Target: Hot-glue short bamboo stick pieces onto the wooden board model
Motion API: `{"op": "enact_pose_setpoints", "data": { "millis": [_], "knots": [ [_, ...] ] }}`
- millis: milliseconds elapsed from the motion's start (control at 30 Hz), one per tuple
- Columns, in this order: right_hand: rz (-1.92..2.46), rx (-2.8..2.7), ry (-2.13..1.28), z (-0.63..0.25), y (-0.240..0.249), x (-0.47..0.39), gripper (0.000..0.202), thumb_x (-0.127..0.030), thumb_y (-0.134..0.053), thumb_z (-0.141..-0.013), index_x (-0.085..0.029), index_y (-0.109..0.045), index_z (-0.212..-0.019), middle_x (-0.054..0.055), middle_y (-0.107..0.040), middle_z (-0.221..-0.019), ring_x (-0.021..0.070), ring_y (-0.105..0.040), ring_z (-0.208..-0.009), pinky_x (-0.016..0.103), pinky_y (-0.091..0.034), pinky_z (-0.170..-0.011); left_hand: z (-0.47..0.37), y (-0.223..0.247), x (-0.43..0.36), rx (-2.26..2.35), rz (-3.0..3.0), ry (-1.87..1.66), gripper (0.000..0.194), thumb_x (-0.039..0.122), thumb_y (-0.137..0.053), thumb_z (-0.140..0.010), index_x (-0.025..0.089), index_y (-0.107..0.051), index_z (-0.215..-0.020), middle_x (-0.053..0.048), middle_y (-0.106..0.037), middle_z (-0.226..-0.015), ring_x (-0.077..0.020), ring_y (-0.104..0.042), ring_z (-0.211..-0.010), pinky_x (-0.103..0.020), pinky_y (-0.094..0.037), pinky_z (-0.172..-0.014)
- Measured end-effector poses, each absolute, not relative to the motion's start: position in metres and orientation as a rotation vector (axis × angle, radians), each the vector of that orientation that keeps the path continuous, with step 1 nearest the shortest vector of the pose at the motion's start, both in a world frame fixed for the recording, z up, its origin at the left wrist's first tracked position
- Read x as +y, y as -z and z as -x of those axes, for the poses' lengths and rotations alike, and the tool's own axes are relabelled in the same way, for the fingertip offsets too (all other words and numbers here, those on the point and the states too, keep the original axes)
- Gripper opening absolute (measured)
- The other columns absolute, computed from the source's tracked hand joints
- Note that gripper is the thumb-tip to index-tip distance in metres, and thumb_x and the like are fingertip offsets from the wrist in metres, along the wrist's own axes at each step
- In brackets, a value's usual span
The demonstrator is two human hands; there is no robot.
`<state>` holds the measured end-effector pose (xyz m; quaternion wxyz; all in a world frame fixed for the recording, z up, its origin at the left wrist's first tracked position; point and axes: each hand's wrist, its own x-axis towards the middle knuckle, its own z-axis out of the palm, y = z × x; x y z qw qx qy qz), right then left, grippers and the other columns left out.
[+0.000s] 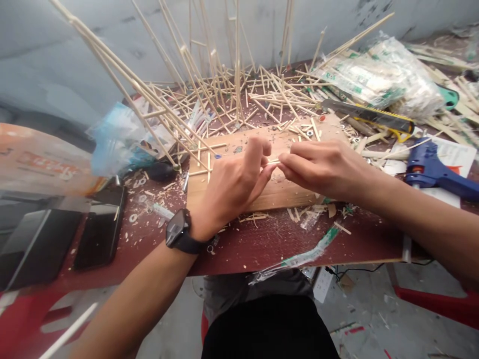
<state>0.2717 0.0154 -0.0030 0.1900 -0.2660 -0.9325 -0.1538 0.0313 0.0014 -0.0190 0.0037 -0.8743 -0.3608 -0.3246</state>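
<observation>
Both hands, left [239, 174] and right [322, 167], pinch a small stick [274, 162] between their fingertips; a wooden board [295, 194] lies below the grip, the glue gun [430, 167] to its right.

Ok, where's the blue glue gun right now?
In the head view, the blue glue gun lies at the right, over white paper, on the near side of the utility knife.

The person wears a black smartwatch [178, 229] with a dark, rounded-square face and smooth black strap on the left wrist, a plain black top [267, 326] and dark grey bottoms [258, 291].
</observation>
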Motion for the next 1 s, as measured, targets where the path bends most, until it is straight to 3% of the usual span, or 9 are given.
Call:
{"op": "enact_pose_setpoints", "data": {
  "millis": [300, 567, 733, 1000],
  "knots": [
    [0.832, -2.670, 0.273, -0.272, 0.007, 0.013, 0.034, -0.023, -0.040, -0.114, -0.015, -0.067, -0.095, 0.001, -0.050, -0.076, 0.0123, -0.034, -0.064, 0.030, -0.029, -0.060, -0.035, 0.018, -0.004, -1.206, 2.734, 1.038, 0.015, 0.020, -0.059, -0.107, 0.021, -0.051, -0.120, 0.001, -0.073, -0.090, -0.0147, -0.076, -0.073, -0.026, -0.053, -0.061],
    [0.865, -2.581, 0.432, -0.265, 0.005, 0.005, 0.036, -0.022, -0.044, -0.112, -0.016, -0.067, -0.085, 0.001, -0.052, -0.069, 0.0124, -0.036, -0.059, 0.031, -0.027, -0.055, -0.041, 0.014, -0.014, -1.282, 2.651, 1.090, 0.009, 0.021, -0.060, -0.107, 0.023, -0.054, -0.113, 0.005, -0.063, -0.073, -0.0138, -0.071, -0.064, -0.025, -0.048, -0.054],
    [0.699, -2.562, 0.415, -0.271, 0.000, 0.012, 0.035, -0.023, -0.046, -0.111, -0.019, -0.068, -0.084, -0.001, -0.052, -0.066, 0.0115, -0.042, -0.058, 0.030, -0.030, -0.054, -0.035, 0.010, -0.012, -1.144, 2.839, 1.177, 0.016, 0.017, -0.063, -0.105, 0.022, -0.053, -0.117, 0.003, -0.072, -0.088, -0.0124, -0.075, -0.072, -0.024, -0.057, -0.061],
    [0.502, -2.600, 0.243, -0.281, 0.004, 0.019, 0.032, -0.024, -0.049, -0.110, -0.022, -0.071, -0.087, -0.002, -0.056, -0.068, 0.0101, -0.043, -0.057, 0.030, -0.035, -0.055, -0.028, 0.010, -0.007, -0.966, 2.996, 1.229, 0.017, 0.018, -0.066, -0.103, 0.024, -0.053, -0.110, 0.004, -0.069, -0.089, -0.0130, -0.078, -0.077, -0.023, -0.059, -0.061]
  ]
}}
